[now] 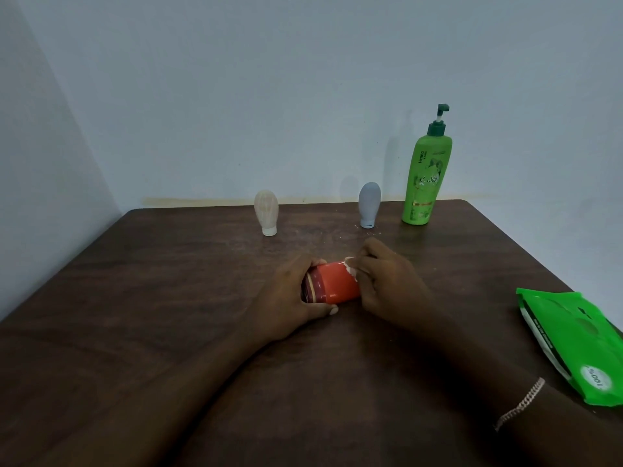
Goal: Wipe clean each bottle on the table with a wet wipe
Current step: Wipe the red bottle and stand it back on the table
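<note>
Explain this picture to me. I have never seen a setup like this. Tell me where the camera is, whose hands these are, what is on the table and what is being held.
There is no machine here. A person wears one camera on the head, and it looks forward and down at their own two bare hands.

The left hand grips an orange bottle, which lies on its side on the dark wooden table. The right hand pinches a white wet wipe against the bottle's end.

At the back, a beige bottle and a grey bottle stand on their caps, beside a tall green pump bottle. A green wipe pack lies at the right edge.
</note>
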`<state>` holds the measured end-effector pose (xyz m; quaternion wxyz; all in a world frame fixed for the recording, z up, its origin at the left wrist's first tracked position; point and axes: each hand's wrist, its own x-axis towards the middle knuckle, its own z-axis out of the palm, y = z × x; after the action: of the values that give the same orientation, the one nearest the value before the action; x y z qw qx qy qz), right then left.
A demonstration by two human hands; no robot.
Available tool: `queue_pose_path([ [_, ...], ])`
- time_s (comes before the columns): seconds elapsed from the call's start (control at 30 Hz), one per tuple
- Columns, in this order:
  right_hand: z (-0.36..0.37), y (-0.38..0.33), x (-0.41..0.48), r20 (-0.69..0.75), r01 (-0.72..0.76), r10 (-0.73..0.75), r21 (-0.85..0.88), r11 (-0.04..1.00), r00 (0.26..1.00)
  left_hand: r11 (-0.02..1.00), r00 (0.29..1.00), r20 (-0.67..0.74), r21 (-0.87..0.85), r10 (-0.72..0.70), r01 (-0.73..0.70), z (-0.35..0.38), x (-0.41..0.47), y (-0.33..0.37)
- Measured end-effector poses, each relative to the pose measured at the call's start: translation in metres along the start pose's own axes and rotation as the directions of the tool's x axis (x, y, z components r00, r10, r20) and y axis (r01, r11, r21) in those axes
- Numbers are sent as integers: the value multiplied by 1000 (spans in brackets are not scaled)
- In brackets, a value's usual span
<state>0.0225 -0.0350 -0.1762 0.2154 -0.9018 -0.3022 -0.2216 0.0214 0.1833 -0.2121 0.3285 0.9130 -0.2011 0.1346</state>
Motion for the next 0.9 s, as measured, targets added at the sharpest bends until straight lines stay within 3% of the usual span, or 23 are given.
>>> queue_pose_path([
  [0.17,1,-11,-7,105,62,-67,50,997,992,1000,1000,6,-1,-11,11,0,-1,-1],
  [0.37,-6,13,-2,-38,-42,43,30,999,998,1000,1000,18,18,-4,4,1,-1,0],
  [0.5,2,-7,-5,52,49,-52,59,997,997,1000,1000,7,12,-11,11,-1,-1,0],
  [0.73,-7,14,-3,-30,-33,34,13,999,999,1000,1000,3,10,-4,4,0,-1,1],
  [0.9,-2,0,-10,59,42,-44,37,998,997,1000,1000,4,-12,-23,23,-2,-1,-2],
])
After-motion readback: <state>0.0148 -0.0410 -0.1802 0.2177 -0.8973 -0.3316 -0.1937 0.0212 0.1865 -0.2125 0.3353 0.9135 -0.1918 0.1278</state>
